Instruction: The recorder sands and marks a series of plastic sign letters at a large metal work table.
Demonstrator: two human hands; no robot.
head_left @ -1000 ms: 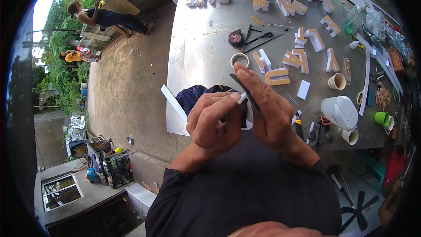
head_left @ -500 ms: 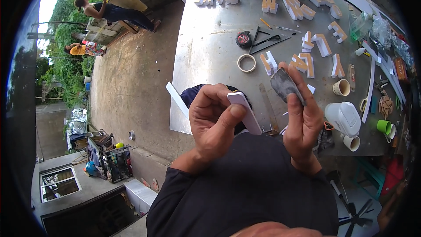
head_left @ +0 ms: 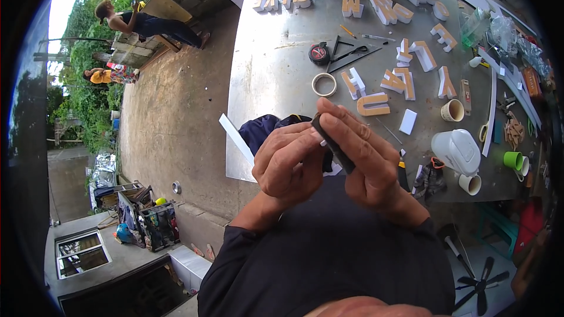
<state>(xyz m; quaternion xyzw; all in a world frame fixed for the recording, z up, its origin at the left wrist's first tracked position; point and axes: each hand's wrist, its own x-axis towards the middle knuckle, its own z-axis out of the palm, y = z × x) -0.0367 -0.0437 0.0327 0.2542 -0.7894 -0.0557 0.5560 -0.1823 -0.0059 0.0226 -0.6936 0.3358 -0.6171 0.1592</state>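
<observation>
- White piece point(head_left: 322, 142), mid-frame: your left hand point(head_left: 283, 163) pinches it between fingers, length mostly hidden.
- Dark pad point(head_left: 336, 149), just right, slants down rightward; your right hand's point(head_left: 371, 161) fingers grip it.

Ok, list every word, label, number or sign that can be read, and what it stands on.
Wording isn't copied out here.
White and tan block letters, on the metal table: several large and legible.
Tape measure: any print too small to read.
Orange box: marks too blurred to read.
Dark grey pad, in the right hand: no lettering shows.
</observation>
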